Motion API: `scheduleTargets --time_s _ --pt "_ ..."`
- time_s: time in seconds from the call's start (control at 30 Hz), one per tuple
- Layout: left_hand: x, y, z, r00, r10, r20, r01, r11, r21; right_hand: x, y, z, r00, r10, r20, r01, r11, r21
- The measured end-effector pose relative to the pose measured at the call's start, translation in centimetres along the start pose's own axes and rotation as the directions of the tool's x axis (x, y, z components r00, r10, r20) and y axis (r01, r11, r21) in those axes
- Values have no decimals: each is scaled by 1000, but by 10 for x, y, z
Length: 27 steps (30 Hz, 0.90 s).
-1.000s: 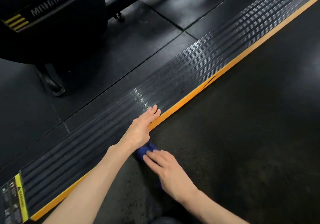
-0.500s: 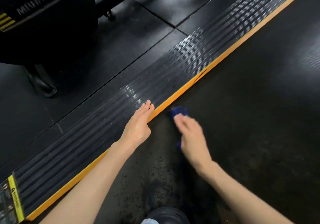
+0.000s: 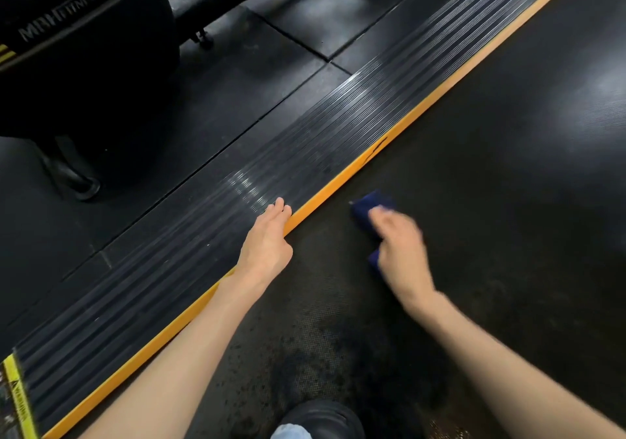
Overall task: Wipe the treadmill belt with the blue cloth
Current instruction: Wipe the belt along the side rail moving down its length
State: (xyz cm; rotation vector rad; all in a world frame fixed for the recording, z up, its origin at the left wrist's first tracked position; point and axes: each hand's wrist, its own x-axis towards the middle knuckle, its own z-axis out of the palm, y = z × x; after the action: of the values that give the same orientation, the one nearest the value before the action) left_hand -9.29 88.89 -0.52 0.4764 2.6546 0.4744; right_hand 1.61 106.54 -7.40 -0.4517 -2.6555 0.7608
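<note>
The black treadmill belt point(image 3: 491, 174) fills the right half of the head view. A blue cloth point(image 3: 367, 206) lies on it near the orange edge strip point(image 3: 406, 126). My right hand point(image 3: 399, 245) presses flat on the cloth and covers most of it; the hand is blurred by motion. My left hand point(image 3: 269, 238) rests flat on the ribbed black side rail point(image 3: 305, 140), fingers straight, its heel over the orange strip. It holds nothing.
A black machine housing point(image 3: 84, 65) with yellow stripes stands at the top left on rubber floor tiles point(image 3: 271, 65). A yellow warning label point(image 3: 17, 401) sits at the rail's near end. My dark shoe point(image 3: 321, 420) is on the belt at the bottom.
My right hand has slid the blue cloth away from my body and to the right along the belt. My left hand has stayed on the side rail.
</note>
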Motion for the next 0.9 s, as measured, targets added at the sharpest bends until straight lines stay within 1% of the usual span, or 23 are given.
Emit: scheduleTargets --time_s 0.03,0.07,0.13,0.17,0.2,0.23,0.27,0.3,0.37,0.4,0.43,0.47,0.5,0.53,0.6,0.63,0.67,0.7,0.73,0.77,0.83,0.87,0.9 --pt "0 3 0 1000 -15 -17 15 1000 -3 -21 -14 9 992 -108 70 106 994 31" --pt "0 6 0 999 -22 -39 21 1000 -10 -46 -26 15 953 -248 174 242 969 55" --pt "0 9 2 996 22 -83 -23 1000 -6 -80 -29 17 823 -466 324 462 882 95" --pt "-1 11 4 993 64 -97 -64 998 5 -80 -19 14 761 -546 352 541 832 121" --pt "-3 11 6 989 102 -104 -101 995 12 -70 -6 9 722 -583 372 580 803 133" --pt "-4 13 8 986 129 -103 -128 992 12 -56 7 3 721 -575 387 580 806 116" --pt "-4 14 11 985 148 -91 -148 989 8 -41 22 -5 768 -522 371 536 841 75" --pt "-5 16 13 983 167 -80 -167 986 4 -26 39 -16 844 -433 317 455 891 7" --pt "-5 20 17 979 199 -50 -199 980 5 -9 76 -43 978 -151 141 170 976 -135" --pt "-6 23 18 977 210 -35 -210 978 4 -7 87 -56 999 28 29 -23 987 -159" --pt "-5 26 20 974 224 -28 -224 975 0 -10 93 -62 980 184 -70 -193 967 -165" --pt "-4 30 22 969 244 -27 -244 970 -3 -15 88 -61 955 267 -129 -285 945 -158" --pt "-3 35 23 963 267 -25 -267 964 -9 -22 79 -56 951 274 -143 -294 945 -143" --pt "0 41 25 957 288 -19 -289 957 -14 -34 65 -47 965 235 -115 -248 961 -120" --pt "5 54 30 945 326 -6 -326 945 -30 -70 29 -25 996 46 81 -39 995 -89" --pt "7 61 33 940 341 -6 -341 939 -39 -90 15 -20 978 -80 192 96 993 -74" --pt "9 68 37 934 358 -6 -357 933 -46 -103 10 -21 938 -198 285 223 973 -57" --pt "9 74 40 926 376 -1 -376 925 -52 -107 17 -29 894 -285 345 318 947 -42" --pt "10 80 44 919 395 11 -394 917 -58 -105 34 -40 878 -307 367 344 938 -38" --pt "9 85 48 910 413 28 -410 910 -63 -102 55 -54 904 -258 340 299 952 -73" --pt "9 94 54 892 448 65 -444 894 -67 -95 100 -88 985 -22 173 55 980 -190" --pt "9 98 57 881 466 78 -462 885 -66 -94 119 -106 989 130 76 -108 966 -236" --pt "9 103 60 871 484 87 -479 875 -66 -94 132 -119 958 287 -11 -280 926 -251"
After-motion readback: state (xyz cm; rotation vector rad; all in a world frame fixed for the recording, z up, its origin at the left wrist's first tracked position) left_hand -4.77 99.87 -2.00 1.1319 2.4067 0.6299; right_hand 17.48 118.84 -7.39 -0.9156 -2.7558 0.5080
